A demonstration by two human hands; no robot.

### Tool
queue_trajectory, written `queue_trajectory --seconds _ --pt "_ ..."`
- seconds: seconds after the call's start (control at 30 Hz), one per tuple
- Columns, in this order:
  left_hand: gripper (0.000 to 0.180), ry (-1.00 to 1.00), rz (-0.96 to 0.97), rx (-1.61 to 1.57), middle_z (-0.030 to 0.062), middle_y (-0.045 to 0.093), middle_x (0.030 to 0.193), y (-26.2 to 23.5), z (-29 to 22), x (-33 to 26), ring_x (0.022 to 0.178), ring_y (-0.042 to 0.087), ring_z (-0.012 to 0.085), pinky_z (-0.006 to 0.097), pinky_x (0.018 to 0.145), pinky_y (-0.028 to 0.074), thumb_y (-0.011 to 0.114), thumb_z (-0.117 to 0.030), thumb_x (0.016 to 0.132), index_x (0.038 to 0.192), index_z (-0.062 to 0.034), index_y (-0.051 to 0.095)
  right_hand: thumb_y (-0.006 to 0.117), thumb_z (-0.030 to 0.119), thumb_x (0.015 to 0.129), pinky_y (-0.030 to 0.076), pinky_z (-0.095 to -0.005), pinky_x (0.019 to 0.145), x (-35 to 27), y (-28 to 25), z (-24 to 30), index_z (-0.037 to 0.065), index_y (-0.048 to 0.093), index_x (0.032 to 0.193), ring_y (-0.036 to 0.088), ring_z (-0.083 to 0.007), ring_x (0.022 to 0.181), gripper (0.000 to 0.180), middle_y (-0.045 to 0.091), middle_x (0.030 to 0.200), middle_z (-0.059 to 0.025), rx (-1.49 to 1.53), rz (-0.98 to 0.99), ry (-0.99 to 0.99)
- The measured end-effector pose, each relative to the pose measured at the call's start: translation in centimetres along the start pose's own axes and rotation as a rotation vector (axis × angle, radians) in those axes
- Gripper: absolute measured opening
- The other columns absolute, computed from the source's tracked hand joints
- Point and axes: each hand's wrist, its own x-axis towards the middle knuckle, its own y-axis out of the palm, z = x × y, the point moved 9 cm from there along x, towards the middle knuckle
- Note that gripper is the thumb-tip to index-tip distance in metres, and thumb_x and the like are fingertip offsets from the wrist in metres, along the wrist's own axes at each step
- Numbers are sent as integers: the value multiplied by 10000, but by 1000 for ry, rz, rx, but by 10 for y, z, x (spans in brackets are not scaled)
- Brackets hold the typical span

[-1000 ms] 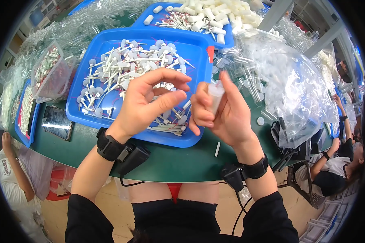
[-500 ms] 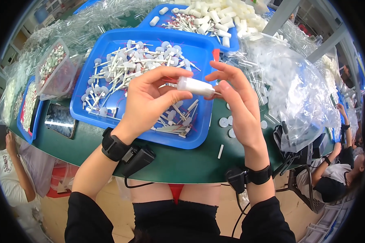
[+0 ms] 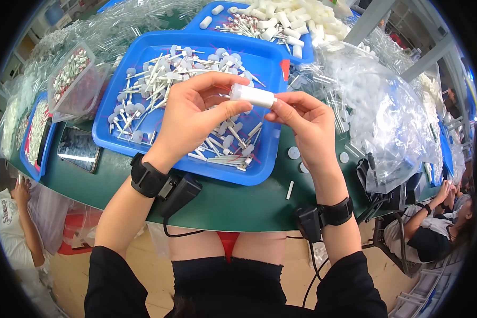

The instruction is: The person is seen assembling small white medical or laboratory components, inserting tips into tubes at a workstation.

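Observation:
Over the blue tray, both my hands hold a short white cylinder that seems to sit in a clear plastic sleeve. My left hand pinches its left end between thumb and fingers. At the other end, the thumb and fingertips of my right hand close on its tip. A thin red wire shows near the left end. Below, the tray holds many thin white sticks with pale round discs and red wires. Whatever lies inside the cylinder is hidden.
Pale discs and one white stick lie on the green table. A phone and a clear box sit left. White foam cylinders pile up behind; a plastic bag stands right. Co-workers sit at both sides.
My right hand's fingers, spread before, have closed around the right end of the cylinder. The thin tip that stuck out there is now covered. The cylinder has risen slightly in view.

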Motion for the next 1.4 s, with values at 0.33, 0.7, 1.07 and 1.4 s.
queue_trajectory --seconds 0.33,0.7,1.07,1.4 --pt "184 -120 -203 332 9 609 700 -44 3 4 654 500 86 242 583 397 579 -183 853 832 -15 651 623 46 817 512 -235 673 -5 13 -9 -55 632 897 628 -130 713 129 649 826 -93 -208 223 108" --pt "99 160 79 1010 47 608 709 -1 -7 -1 634 510 192 307 647 413 650 -128 750 788 -46 612 673 67 725 431 -243 548 -15 39 12 94 692 818 524 -133 572 99 637 706 -41 -765 303 -182" --pt "259 -82 466 740 -7 598 660 6 -30 -17 621 528 152 274 562 380 771 -239 623 755 -68 629 705 98 713 418 -241 540 -20 47 12 102 678 815 519 -127 588 106 629 710 -6 -777 319 -269" --pt "195 19 479 885 62 609 686 4 -27 -18 666 591 228 312 576 463 741 -147 636 771 -41 648 681 27 725 390 -211 493 -19 35 15 81 681 815 508 -89 544 105 636 714 -15 -672 111 -282"
